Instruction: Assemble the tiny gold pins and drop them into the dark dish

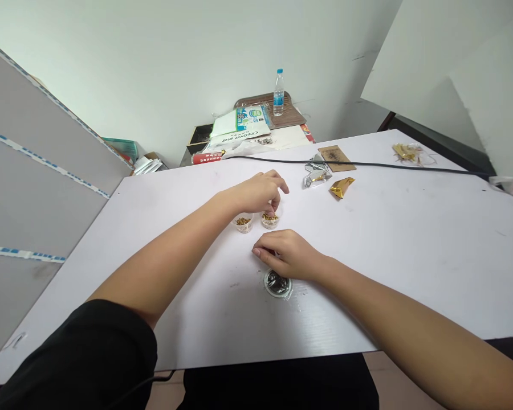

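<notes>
My left hand (260,192) reaches over two small clear cups on the white table (410,245). Its fingertips pinch down into the right cup (270,220), which holds small gold pieces. The left cup (243,224) beside it holds the same kind of pieces. My right hand (287,254) rests on the table just in front of the cups, fingers curled, covering the far edge of a round clear dish (277,284) with dark small parts. Whether the right fingers hold anything is hidden.
A black cable (367,164) runs across the far side of the table. Near it lie a gold foil packet (342,187), a silver packet (316,177) and a brown card (336,158). A water bottle (279,93) and papers sit behind the table.
</notes>
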The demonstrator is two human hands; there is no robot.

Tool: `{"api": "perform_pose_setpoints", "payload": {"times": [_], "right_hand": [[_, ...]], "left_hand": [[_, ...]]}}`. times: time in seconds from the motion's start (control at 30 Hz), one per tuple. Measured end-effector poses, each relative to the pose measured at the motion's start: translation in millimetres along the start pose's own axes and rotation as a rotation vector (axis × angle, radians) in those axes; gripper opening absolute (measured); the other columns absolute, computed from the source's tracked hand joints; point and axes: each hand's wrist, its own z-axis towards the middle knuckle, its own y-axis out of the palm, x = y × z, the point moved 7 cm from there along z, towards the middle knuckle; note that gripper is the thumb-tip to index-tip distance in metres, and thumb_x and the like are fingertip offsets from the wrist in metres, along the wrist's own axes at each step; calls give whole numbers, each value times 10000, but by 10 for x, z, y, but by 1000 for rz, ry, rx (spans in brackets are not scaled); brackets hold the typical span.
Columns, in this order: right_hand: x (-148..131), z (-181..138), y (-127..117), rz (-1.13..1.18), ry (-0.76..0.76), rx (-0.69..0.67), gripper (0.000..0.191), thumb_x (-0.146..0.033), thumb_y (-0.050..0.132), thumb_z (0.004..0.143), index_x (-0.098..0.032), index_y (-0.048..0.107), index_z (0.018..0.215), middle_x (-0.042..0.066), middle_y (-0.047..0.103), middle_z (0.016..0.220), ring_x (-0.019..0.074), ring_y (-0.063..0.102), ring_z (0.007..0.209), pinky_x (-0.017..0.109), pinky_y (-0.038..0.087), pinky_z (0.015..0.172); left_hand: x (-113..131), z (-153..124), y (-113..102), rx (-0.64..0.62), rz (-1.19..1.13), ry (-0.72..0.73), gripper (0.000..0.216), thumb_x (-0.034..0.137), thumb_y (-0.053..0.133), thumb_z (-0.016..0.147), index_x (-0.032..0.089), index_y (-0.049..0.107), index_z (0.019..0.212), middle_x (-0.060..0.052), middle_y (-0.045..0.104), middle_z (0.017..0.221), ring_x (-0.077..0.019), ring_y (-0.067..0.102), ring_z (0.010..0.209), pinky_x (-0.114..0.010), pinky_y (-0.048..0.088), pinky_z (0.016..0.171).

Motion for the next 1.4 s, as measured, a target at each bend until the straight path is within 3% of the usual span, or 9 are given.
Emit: {"api": "perform_pose_setpoints", "payload": {"times": [0.1, 0.2, 0.27, 0.37, 0.47, 0.67, 0.87, 1.23, 1.4], "right_hand": [[4, -2, -40, -1, -6, 46, 213, -206, 468, 939, -167, 584, 765, 9, 611, 647, 117, 522, 591, 239, 397, 578], [15, -11, -176, -1, 21, 206, 158, -213, 479, 943, -171, 597, 847, 9, 622, 682, 103, 505, 560, 237, 420, 566], [40, -37, -301, 1, 75, 356, 81, -218, 514, 931, -178, 582, 909, 2, 612, 693, 98, 507, 549, 232, 444, 551], [54, -93, -459, 21, 119, 559, 102, -208, 590, 898, -194, 543, 987, 1, 616, 733, 103, 561, 592, 224, 488, 540], [-26, -104, -507, 4, 34, 612, 113, -176, 619, 887, -210, 556, 975, 6, 626, 764, 107, 584, 634, 223, 508, 538], [-150, -68, -463, -27, -80, 530, 116, -153, 629, 893, -224, 622, 985, 21, 666, 790, 117, 608, 639, 242, 523, 533], [-206, -49, -415, 34, -170, 434, 140, -170, 696, 855, -225, 685, 983, 46, 680, 830, 141, 662, 702, 264, 576, 592], [-228, -26, -348, 117, -225, 347, 173, -60, 671, 843, -194, 669, 952, 46, 671, 772, 130, 637, 670, 251, 551, 570], [-233, -33, -358, 70, -197, 366, 118, -82, 603, 885, -192, 638, 906, 40, 664, 731, 140, 627, 665, 276, 544, 588]], "left_hand": [[14, -63, -102, 136, -67, 41, 114, 129, 679, 767, 200, 733, 697, -41, 599, 1245, -248, 430, 1223, -403, 398, 1014], [51, -243, -287, 393, -205, 25, 73, 176, 674, 792, 206, 735, 764, -50, 611, 1031, -207, 503, 1055, -370, 434, 952], [67, -423, -352, 557, -410, -52, 61, 207, 666, 809, 191, 721, 787, -33, 607, 894, -160, 547, 891, -322, 462, 838], [70, -692, -194, 676, -856, -271, 120, 276, 694, 802, 156, 691, 800, -25, 645, 799, -113, 547, 707, -261, 436, 655], [225, -830, 118, 601, -1221, -321, 241, 387, 720, 802, 152, 690, 844, -29, 674, 770, -97, 561, 663, -240, 430, 620], [267, -979, 482, 583, -1544, -354, 320, 422, 817, 711, 144, 677, 783, -26, 671, 747, -90, 578, 676, -229, 446, 633], [246, -1000, 748, 311, -1753, -393, 445, 437, 911, 565, 121, 627, 698, 8, 614, 608, -61, 528, 557, -209, 385, 568], [276, -989, 883, 287, -1807, -382, 474, 470, 908, 555, 123, 606, 666, 2, 595, 567, -66, 530, 522, -202, 395, 542], [289, -1038, 740, 351, -1623, -373, 498, 581, 825, 625, 132, 624, 702, -5, 597, 572, -86, 539, 527, -215, 419, 532]]}}
